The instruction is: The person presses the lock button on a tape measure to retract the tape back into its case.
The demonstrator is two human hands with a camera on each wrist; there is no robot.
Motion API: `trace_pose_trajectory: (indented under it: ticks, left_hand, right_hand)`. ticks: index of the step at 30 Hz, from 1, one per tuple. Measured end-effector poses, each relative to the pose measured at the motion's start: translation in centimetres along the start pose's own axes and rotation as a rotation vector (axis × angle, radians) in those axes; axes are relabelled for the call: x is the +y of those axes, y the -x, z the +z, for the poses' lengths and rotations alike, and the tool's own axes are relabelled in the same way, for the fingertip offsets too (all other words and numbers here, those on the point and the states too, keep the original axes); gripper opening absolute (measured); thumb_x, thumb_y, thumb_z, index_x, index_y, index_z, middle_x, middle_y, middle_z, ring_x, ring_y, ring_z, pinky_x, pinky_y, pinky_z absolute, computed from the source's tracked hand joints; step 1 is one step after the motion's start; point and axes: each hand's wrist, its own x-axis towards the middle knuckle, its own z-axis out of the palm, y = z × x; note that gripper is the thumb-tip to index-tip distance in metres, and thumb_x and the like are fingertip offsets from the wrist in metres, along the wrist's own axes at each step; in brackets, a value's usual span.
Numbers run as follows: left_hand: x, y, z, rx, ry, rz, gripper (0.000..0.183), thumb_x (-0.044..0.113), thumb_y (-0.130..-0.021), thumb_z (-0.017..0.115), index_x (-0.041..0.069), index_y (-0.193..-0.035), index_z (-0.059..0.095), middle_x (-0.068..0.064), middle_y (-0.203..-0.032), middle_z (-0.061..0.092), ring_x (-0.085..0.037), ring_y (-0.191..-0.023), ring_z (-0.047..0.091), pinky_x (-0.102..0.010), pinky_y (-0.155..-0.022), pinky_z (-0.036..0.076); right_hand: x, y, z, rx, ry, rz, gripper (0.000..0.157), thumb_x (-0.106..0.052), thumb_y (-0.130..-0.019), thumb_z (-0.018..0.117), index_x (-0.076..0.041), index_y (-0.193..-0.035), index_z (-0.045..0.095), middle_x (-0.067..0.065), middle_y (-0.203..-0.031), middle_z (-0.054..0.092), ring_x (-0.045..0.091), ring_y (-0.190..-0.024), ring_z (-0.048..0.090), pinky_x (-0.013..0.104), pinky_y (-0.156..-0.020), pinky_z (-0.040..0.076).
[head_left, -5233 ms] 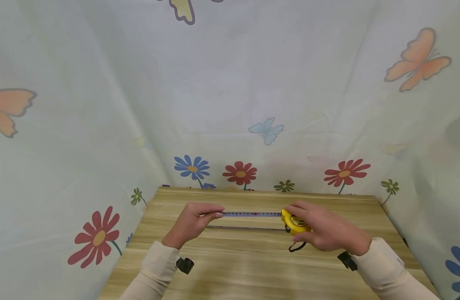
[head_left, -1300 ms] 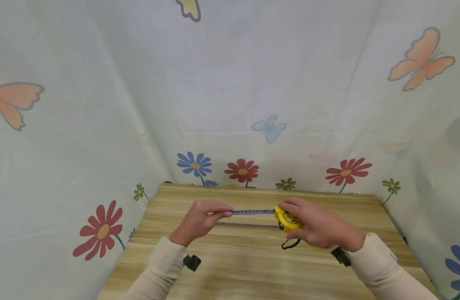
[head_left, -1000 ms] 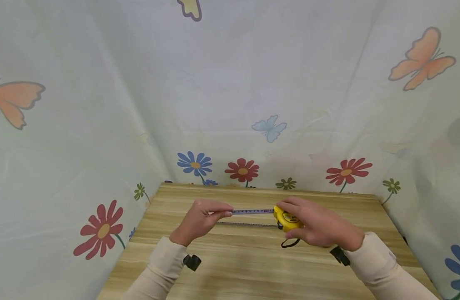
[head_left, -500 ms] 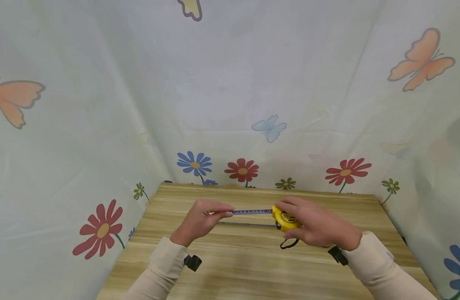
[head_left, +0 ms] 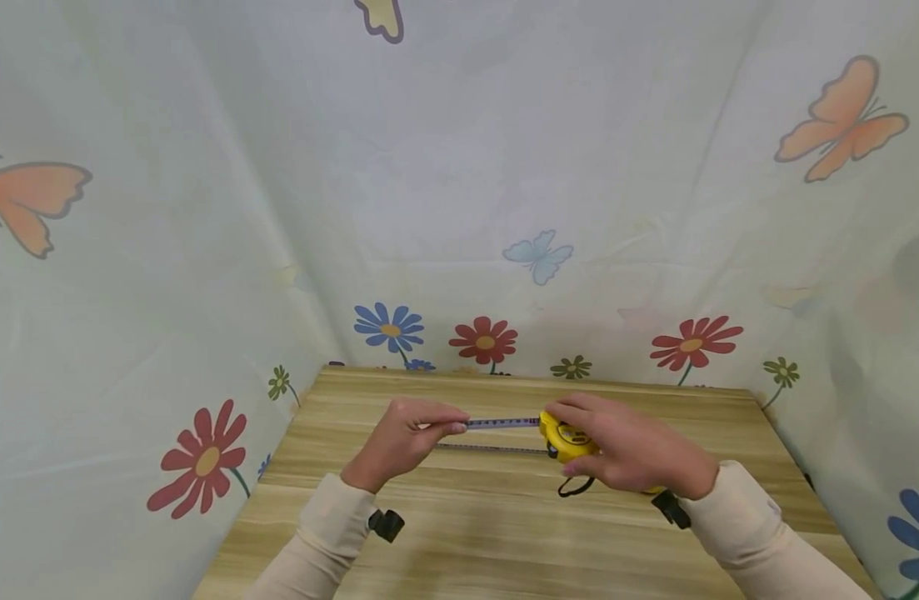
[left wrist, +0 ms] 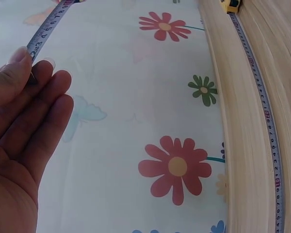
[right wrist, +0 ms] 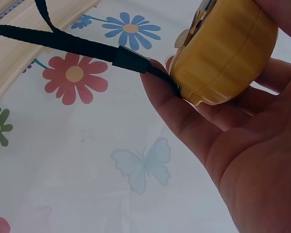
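Observation:
My right hand point(head_left: 639, 442) grips the yellow case of a tape measure point(head_left: 567, 436) above the table. A black wrist strap point(right wrist: 82, 46) hangs from this case. Between thumb and forefinger, my left hand point(head_left: 399, 440) pinches the end of its blade point(head_left: 504, 422), which runs straight across the gap between the hands. In the left wrist view the other fingers of that hand point(left wrist: 34, 116) are loosely bent. A second blade point(left wrist: 262, 92) lies drawn out along the table, joined to another yellow tape measure point(left wrist: 231, 6). In the head view, my right hand hides most of that second case.
The wood-grain table point(head_left: 459, 533) fills the lower part of the head view. A pale curtain point(head_left: 444, 183) printed with flowers and butterflies surrounds its back and sides. Small black wrist cameras point(head_left: 387, 525) sit on both cuffs.
My right hand has moved left with the tape measure case, so less blade shows between the hands. My left hand shifted slightly right earlier and has since stayed nearly still. A sliver of yellow now shows below my right wrist.

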Motion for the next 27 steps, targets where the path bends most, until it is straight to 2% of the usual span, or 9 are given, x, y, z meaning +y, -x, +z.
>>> trace_pose_trajectory:
  ticks: [6,14,27]
  left_hand:
    - [0.04,-0.10,0.08,-0.003,0.003,0.016,0.016,0.008,-0.094,0.076,0.008,-0.108,0.083,-0.005,-0.103,0.082,-0.016,-0.094,0.080,-0.030,-0.083,0.064]
    - [-0.22,-0.17,0.45,-0.009,0.003,0.047,0.015,0.008,-0.095,0.075,0.007,-0.108,0.083,-0.005,-0.102,0.083,-0.015,-0.093,0.080,-0.029,-0.082,0.064]
    - [0.09,-0.36,0.61,-0.012,0.000,0.049,0.015,0.009,-0.096,0.074,0.009,-0.108,0.083,-0.004,-0.101,0.083,-0.015,-0.092,0.080,-0.027,-0.081,0.064]
  right_hand:
    - [-0.02,-0.03,0.02,0.000,-0.007,0.000,0.062,-0.034,-0.094,0.079,-0.012,-0.147,0.056,0.006,-0.144,0.058,0.018,-0.116,0.059,0.042,-0.098,0.058]
    - [-0.17,-0.23,0.18,-0.005,0.006,0.011,0.063,-0.036,-0.094,0.079,-0.014,-0.148,0.056,0.003,-0.144,0.058,0.013,-0.113,0.058,0.039,-0.097,0.058]
    - [-0.11,-0.30,0.33,0.000,0.005,0.000,0.065,-0.038,-0.093,0.079,-0.013,-0.148,0.056,0.003,-0.143,0.058,0.013,-0.112,0.058,0.039,-0.096,0.058]
